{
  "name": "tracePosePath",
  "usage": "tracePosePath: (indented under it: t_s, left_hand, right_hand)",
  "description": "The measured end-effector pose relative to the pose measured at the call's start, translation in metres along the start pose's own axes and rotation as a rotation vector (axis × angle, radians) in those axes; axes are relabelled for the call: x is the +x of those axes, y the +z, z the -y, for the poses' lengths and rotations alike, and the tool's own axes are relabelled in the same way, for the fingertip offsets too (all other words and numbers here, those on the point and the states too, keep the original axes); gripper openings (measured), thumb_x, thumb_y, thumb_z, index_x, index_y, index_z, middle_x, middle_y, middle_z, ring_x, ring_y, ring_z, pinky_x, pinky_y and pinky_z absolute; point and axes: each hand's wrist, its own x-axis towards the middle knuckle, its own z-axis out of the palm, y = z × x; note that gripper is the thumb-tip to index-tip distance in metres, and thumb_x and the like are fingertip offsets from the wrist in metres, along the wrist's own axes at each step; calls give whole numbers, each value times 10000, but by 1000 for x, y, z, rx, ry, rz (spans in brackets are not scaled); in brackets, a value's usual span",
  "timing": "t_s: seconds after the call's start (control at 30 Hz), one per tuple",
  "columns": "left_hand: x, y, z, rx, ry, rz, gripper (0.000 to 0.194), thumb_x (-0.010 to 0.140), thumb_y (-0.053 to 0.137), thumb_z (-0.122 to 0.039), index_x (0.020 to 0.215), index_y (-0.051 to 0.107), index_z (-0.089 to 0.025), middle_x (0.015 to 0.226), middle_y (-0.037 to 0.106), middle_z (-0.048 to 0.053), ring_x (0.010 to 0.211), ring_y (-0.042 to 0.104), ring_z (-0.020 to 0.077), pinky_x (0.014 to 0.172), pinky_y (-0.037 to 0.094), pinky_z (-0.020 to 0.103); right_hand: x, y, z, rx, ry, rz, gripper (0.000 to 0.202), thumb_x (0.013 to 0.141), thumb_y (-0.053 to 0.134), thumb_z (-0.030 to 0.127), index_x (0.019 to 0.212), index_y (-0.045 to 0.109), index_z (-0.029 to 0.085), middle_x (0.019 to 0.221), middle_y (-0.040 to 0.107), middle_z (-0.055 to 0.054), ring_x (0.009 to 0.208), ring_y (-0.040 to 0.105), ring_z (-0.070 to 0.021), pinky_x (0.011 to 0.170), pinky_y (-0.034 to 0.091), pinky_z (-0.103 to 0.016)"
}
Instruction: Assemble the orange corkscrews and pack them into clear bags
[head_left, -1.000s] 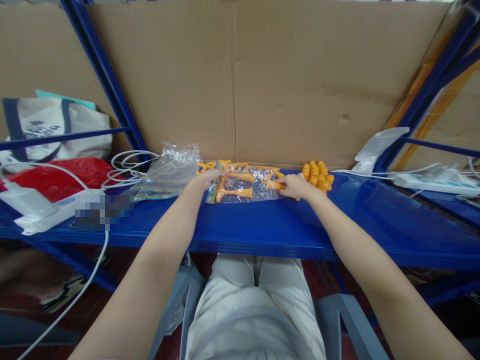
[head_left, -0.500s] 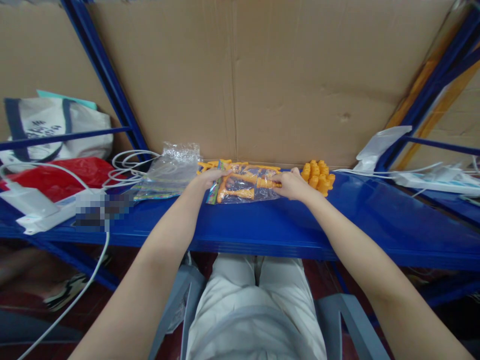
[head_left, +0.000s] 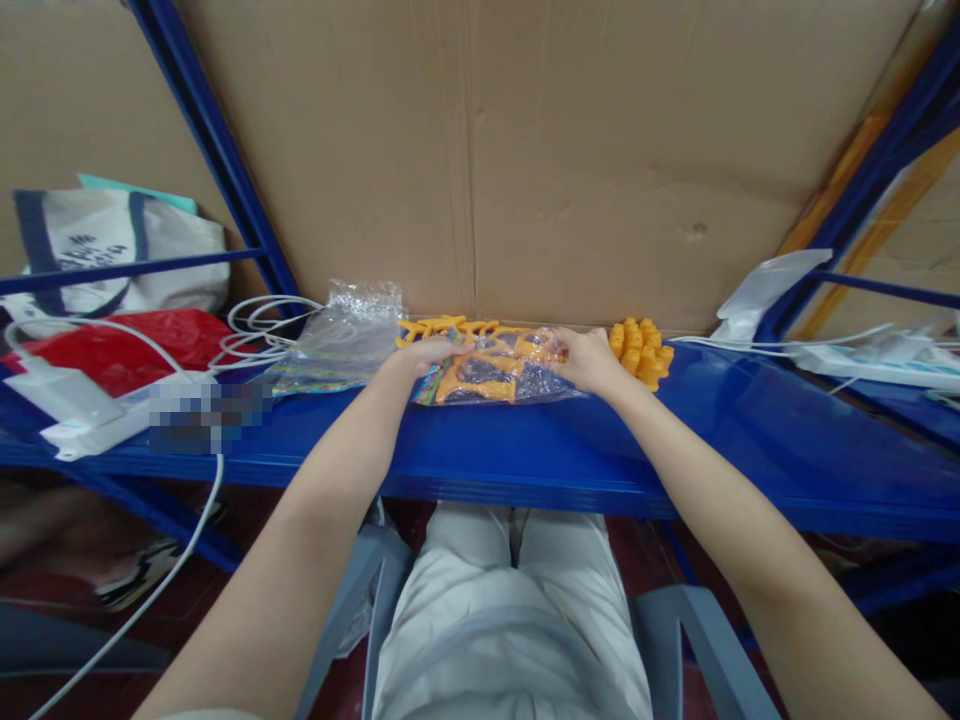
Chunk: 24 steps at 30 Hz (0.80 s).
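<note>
A clear plastic bag point(head_left: 551, 388) with a colourful printed end lies flat on the blue shelf, with orange plastic parts point(head_left: 484, 388) showing inside. My left hand point(head_left: 429, 352) grips the bag's printed left end, thumb on top. At the other end, my right hand point(head_left: 591, 360) has its fingers closed around an orange plastic piece point(head_left: 541, 345); how far the piece sits within the bag is hard to see. Behind the bag lie loose orange branched parts point(head_left: 427, 326). Just right of my right hand stands a cluster of orange knobbly pieces point(head_left: 641, 352).
Flat clear bags point(head_left: 330, 350) lie left of my left hand. Further left are a white power strip point(head_left: 112, 420), coiled white cable point(head_left: 251, 330) and a red bag point(head_left: 142, 345). Cardboard point(head_left: 570, 170) backs the blue shelf point(head_left: 517, 450). Another power strip point(head_left: 877, 362) is at right.
My right hand has shifted slightly right and up, and the orange piece by its fingers has moved with it. My left hand keeps its grip on the bag.
</note>
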Motion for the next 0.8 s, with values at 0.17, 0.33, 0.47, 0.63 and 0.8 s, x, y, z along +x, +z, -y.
tracePosePath:
  t_s: [0.17,0.33,0.47,0.63,0.8]
  left_hand:
    - [-4,0,-2,198,40,49,431,840,711,-403,497,603,-166,501,614,50,544,589,142,618,507,237]
    - [-2,-4,0,258,52,102,434,762,761,-481,491,612,-176,520,633,38,627,623,161,722,523,264]
    - [2,-4,2,214,26,79,339,745,782,-450,587,663,-175,579,672,50,707,668,199,738,540,300]
    - [1,-1,0,119,-1,-7,174,743,808,-331,765,717,-185,636,705,15,685,665,170,708,548,269]
    - [-2,1,-3,65,-18,18,161,801,762,-312,839,729,-159,569,666,8,546,603,145,681,548,281]
  right_hand:
    - [1,-1,-2,0,-15,10,113,811,645,283,872,684,198,880,745,-67,889,678,-254,800,396,-333]
    - [-1,-8,3,60,-33,117,116,796,632,209,888,688,166,892,741,-79,825,677,-210,686,417,-259]
    - [-2,-13,6,40,-1,153,144,758,637,165,896,679,159,843,729,-77,763,662,-202,651,414,-252]
    - [-2,-16,-1,96,78,166,113,694,639,107,792,641,163,794,711,-67,769,666,-206,671,447,-255]
    - [-4,-9,-7,569,61,373,72,744,643,190,800,599,173,589,618,22,533,603,-134,494,435,-216]
